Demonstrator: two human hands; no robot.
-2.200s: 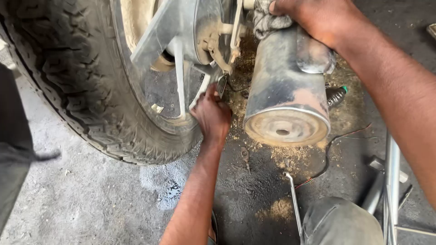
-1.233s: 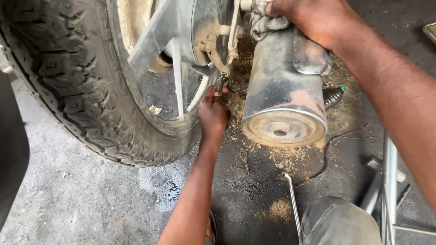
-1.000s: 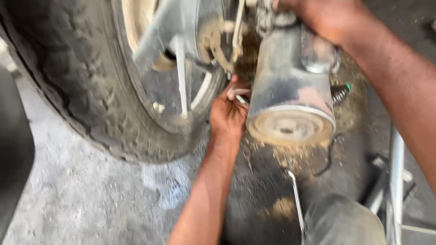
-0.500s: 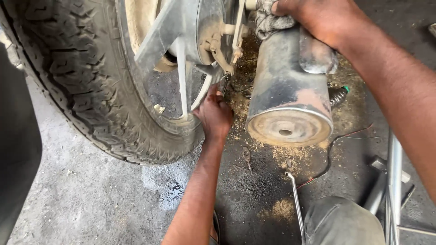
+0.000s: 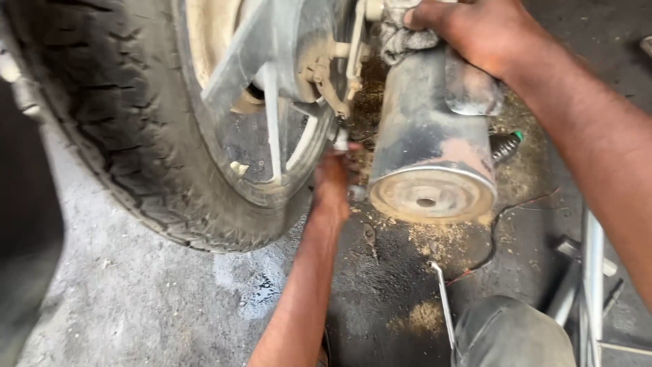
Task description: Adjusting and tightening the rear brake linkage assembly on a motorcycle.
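Note:
A dusty motorcycle wheel (image 5: 136, 136) with a knobbly tyre fills the upper left. Beside it lies a rusty grey exhaust muffler (image 5: 431, 136), its round end facing me. My left hand (image 5: 333, 187) reaches up into the gap between wheel and muffler. Its fingers are closed on a small silvery metal fitting (image 5: 339, 139) below the hub linkage (image 5: 326, 68). My right hand (image 5: 475, 30) is at the top, pressing a grey rag (image 5: 401, 37) against the upper end of the muffler.
The floor is rough concrete with a wet patch (image 5: 255, 292) and oily, sawdust-strewn dirt (image 5: 435, 238) under the muffler. A small part with a green tip (image 5: 506, 144) lies right of the muffler. Metal stand bars (image 5: 591, 272), a thin rod (image 5: 445, 306) and my grey-trousered knee (image 5: 509, 336) are at lower right.
My left hand shifted a little right toward the muffler and back, staying in the gap. My right hand has kept its hold on the rag. The view shook slightly.

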